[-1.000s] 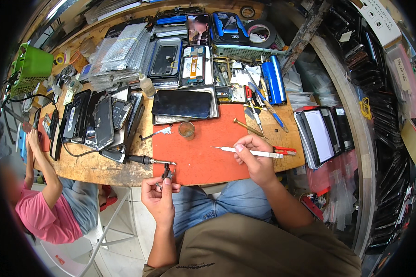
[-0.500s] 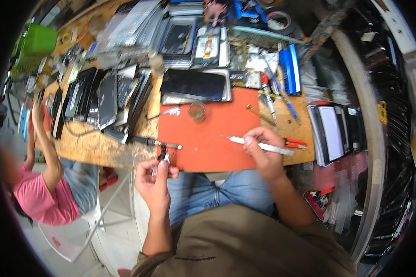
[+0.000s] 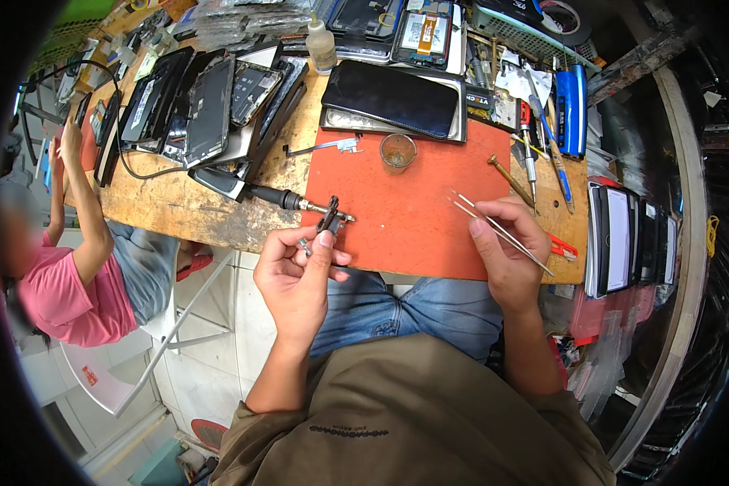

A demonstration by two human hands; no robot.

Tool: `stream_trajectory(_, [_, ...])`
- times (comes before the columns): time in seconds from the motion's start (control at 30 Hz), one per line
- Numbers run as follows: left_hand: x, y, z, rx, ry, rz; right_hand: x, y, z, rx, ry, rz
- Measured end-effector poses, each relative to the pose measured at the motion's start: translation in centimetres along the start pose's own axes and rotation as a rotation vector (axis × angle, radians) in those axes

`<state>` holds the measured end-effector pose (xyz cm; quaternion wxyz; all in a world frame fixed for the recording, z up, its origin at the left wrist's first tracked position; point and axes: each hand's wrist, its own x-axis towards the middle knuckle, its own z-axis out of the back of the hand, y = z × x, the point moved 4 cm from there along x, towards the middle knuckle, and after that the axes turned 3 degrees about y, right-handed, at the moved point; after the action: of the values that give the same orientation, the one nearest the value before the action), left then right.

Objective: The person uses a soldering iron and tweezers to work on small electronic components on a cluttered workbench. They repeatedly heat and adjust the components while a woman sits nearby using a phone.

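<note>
Between the thumb and fingers of my left hand (image 3: 293, 271) is a small black and silver part (image 3: 330, 217), held upright over the near left corner of an orange mat (image 3: 429, 219). Its exact kind is too small to make out. Just behind it lies a soldering iron (image 3: 282, 197), its metal tip pointing right onto the mat. My right hand (image 3: 512, 251) pinches silver tweezers (image 3: 502, 232), their two tips slightly apart and pointing up and left above the mat. A small glass cup (image 3: 398, 152) stands farther back, beside a thin grey flex strip (image 3: 332, 146).
A black smartphone (image 3: 393, 97) rests on a tray behind the cup. Dismantled phone parts (image 3: 211, 113) pile up on the left, near a dropper bottle (image 3: 321, 47). Screwdrivers (image 3: 528, 150) and a red-handled tool (image 3: 563, 248) lie right. A person in pink (image 3: 81, 292) sits at far left.
The whole view has shifted, so the bench sits higher and farther right. The tweezers have turned in my right fingers and now show two separate arms. My left hand keeps its grip.
</note>
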<state>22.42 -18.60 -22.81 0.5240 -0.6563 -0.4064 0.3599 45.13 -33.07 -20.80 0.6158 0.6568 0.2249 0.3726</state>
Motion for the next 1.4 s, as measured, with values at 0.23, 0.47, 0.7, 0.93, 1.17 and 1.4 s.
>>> stream_trajectory(0.23, [0.4, 0.2, -0.6, -0.011, 0.008, 0.015, -0.2, 0.8, -1.5, 0.051, 0.070, 0.034])
stream_trajectory(0.47, [0.3, 0.3, -0.7, 0.001, -0.001, 0.055, 0.4, 0.3, -3.9, 0.020, 0.121, 0.041])
stream_trajectory(0.7, [0.5, 0.2, -1.2, 0.092, -0.036, 0.082, 1.1, 1.6, -5.1, -0.159, 0.244, 0.211])
stream_trajectory(0.93, [0.6, -0.3, -1.5, 0.152, -0.045, 0.069, 1.9, 1.8, -6.3, -0.204, 0.296, 0.243])
stream_trajectory(1.17, [0.7, -0.1, -1.6, 0.234, -0.057, 0.026, 2.1, 1.6, -6.6, -0.225, 0.340, 0.320])
stream_trajectory(1.4, [0.7, -0.1, -1.6, 0.258, -0.061, 0.026, 2.0, 1.6, -6.6, -0.230, 0.324, 0.357])
